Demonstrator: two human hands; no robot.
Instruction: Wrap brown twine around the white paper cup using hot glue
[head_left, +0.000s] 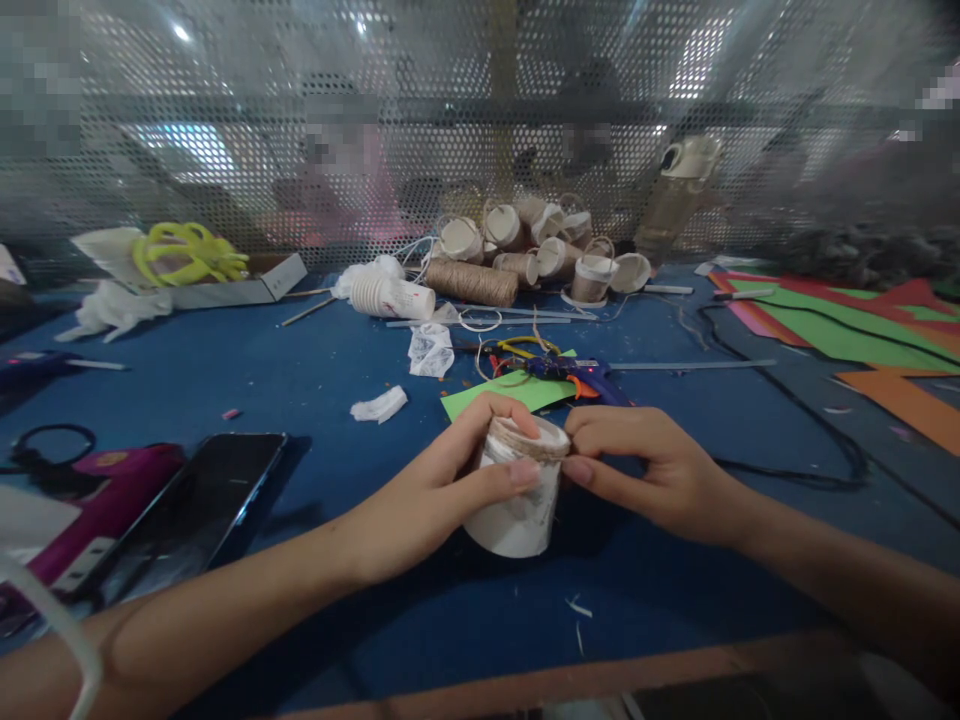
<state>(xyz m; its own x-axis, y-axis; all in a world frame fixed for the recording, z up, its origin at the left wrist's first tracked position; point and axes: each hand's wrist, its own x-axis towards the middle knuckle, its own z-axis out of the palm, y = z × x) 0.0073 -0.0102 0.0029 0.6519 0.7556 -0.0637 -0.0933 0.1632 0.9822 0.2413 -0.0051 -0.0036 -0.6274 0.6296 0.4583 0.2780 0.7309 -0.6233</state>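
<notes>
A white paper cup (pixel 517 515) with brown twine (pixel 544 452) around its upper part is held just above the blue table, slightly tilted. My left hand (pixel 450 470) grips it from the left, with the thumb across the front and a finger at the rim. At the cup's right edge, my right hand (pixel 649 465) pinches the twine between thumb and forefinger. Just behind the cup lie a green paper piece (pixel 495 391) and a blue glue gun (pixel 596 380) with an orange trigger.
A twine roll (pixel 472 284), stacked paper cups (pixel 390 297) and several twine-wrapped cups (pixel 592 277) stand along the back. A phone (pixel 202 500) lies left beside a magenta tool (pixel 112 505). Coloured paper (pixel 847 325) and a black cable (pixel 795 400) are at the right.
</notes>
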